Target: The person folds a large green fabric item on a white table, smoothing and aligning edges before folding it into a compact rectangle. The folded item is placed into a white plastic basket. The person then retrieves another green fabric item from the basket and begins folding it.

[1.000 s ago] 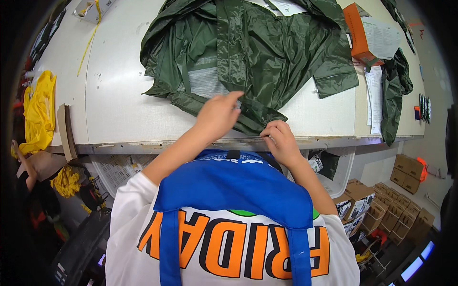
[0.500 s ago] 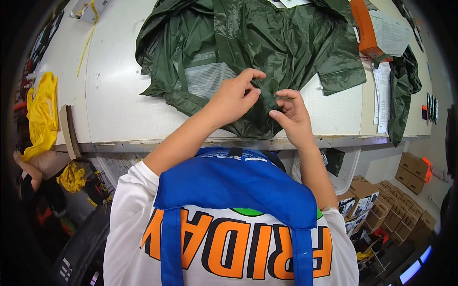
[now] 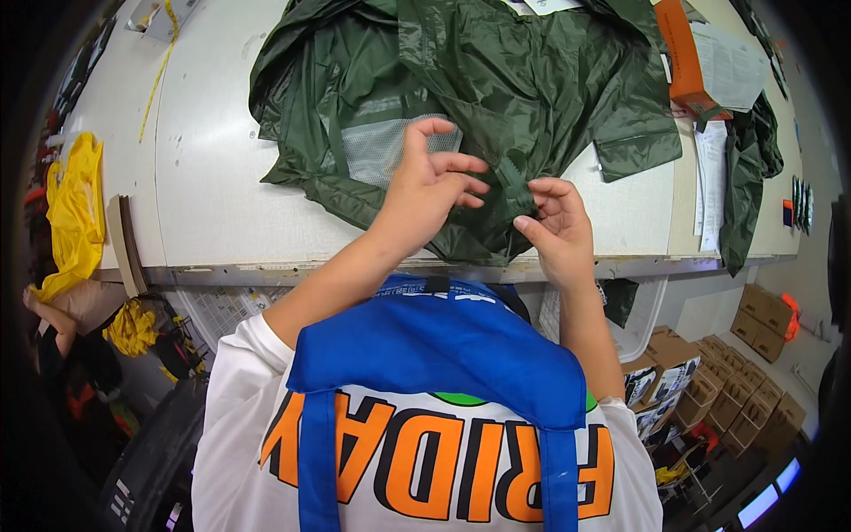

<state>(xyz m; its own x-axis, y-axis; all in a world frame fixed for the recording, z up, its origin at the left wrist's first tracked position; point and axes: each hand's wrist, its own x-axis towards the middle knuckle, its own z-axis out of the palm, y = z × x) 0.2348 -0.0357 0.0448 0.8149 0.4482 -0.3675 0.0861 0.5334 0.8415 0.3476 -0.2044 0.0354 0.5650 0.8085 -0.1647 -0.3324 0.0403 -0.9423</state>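
Note:
A dark green, shiny jacket lies spread on the white table in front of me, with a pale mesh panel showing at its left middle. Above the lower part of the jacket, my left hand is open, fingers apart and nothing held in them. My right hand is closed, with thumb and fingertips pinching the jacket's near edge beside a raised strip of seam. Part of the cloth gathers and hangs toward the table's front edge. The exact fold under the right fingertips is hidden.
To the right are an orange box, papers and another dark green piece. Yellow cloth hangs at the left, near another person's arm. Cardboard boxes stand lower right. A yellow measuring tape lies far left.
My left hand has let go of the cloth; its fingers have spread apart. My right hand has shifted slightly right and nearer, still at the jacket's edge. The seam strip now shows between the hands.

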